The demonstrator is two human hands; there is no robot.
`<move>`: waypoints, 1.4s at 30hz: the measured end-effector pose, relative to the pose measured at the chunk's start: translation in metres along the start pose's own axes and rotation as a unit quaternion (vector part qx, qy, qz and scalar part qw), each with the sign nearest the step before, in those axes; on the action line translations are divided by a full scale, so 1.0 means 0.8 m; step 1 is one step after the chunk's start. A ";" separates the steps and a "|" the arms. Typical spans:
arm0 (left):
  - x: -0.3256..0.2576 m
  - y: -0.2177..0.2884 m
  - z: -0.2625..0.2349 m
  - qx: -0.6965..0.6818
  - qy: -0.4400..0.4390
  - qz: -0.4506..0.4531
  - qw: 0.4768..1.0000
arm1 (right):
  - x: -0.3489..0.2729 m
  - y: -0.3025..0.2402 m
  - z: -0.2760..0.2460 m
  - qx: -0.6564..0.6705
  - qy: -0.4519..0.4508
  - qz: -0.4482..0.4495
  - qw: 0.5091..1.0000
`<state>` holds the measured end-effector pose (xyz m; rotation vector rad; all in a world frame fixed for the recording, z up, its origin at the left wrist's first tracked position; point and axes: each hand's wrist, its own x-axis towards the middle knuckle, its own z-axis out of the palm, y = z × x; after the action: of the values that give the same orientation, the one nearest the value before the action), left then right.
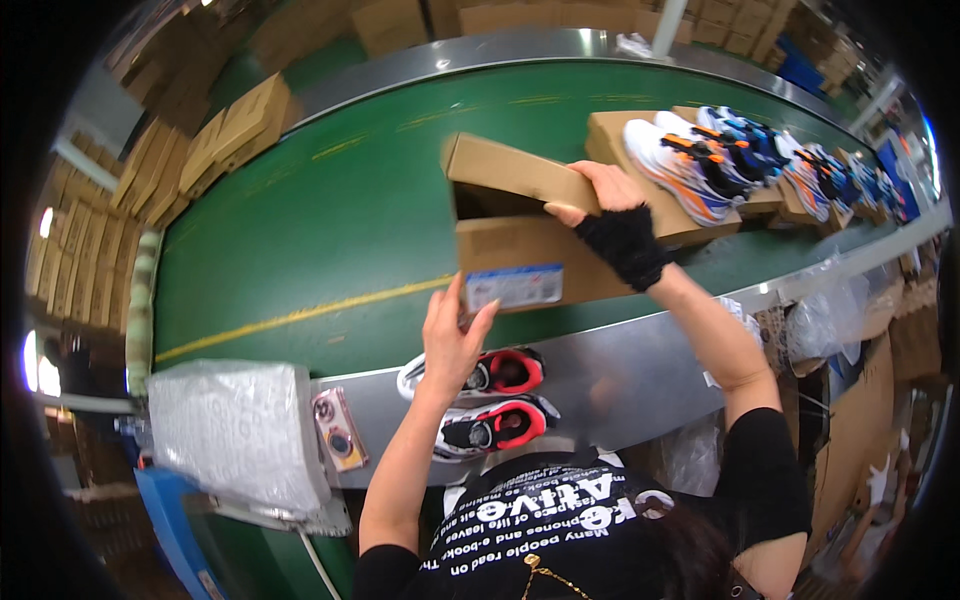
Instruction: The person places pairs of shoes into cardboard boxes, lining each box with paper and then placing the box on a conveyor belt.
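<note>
Cardboard shoebox (515,245) gapes, inside shadowed, right hand (617,208) clamping its lid (515,172), part-spread left hand (456,335) against its front.

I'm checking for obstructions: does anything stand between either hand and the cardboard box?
Nothing visible does. The right hand holds the raised lid of the cardboard box; the left hand is at its lower left corner. The shoes lie on the metal ledge.
</note>
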<state>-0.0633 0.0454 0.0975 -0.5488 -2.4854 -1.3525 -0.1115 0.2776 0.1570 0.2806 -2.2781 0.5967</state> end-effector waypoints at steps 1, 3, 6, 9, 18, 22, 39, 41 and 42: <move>-0.005 -0.004 0.004 0.040 -0.029 -0.019 0.999 | -0.006 0.001 -0.004 0.043 0.054 0.046 0.997; -0.024 -0.063 0.002 0.111 -0.130 -0.004 0.985 | -0.025 -0.005 -0.005 0.097 0.103 0.131 0.981; -0.025 -0.080 -0.055 -0.044 -0.009 -0.180 0.983 | -0.068 0.004 0.030 0.155 0.168 0.176 0.957; 0.008 -0.010 -0.080 -0.074 0.085 -0.071 0.991 | -0.119 -0.013 0.079 0.229 0.175 0.250 0.924; -0.026 -0.138 -0.013 0.220 -0.252 -0.051 0.941 | -0.258 0.059 0.070 0.520 -0.021 0.654 0.550; -0.046 -0.181 -0.061 0.130 -0.103 0.112 0.980 | -0.189 -0.044 0.018 0.522 -0.238 0.523 0.630; -0.147 -0.272 -0.294 0.399 0.228 -0.198 0.866 | -0.172 -0.142 0.219 -0.005 -0.660 0.043 0.750; -0.144 -0.271 -0.303 0.378 0.247 -0.206 0.868 | -0.172 -0.145 0.218 -0.010 -0.659 0.048 0.750; -0.137 -0.269 -0.306 0.367 0.254 -0.211 0.870 | -0.171 -0.146 0.218 -0.012 -0.657 0.050 0.752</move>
<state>-0.0492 -0.2907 0.0238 0.4816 -2.4439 -0.4413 -0.0808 0.0923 -0.0087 0.7413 -3.6784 0.4427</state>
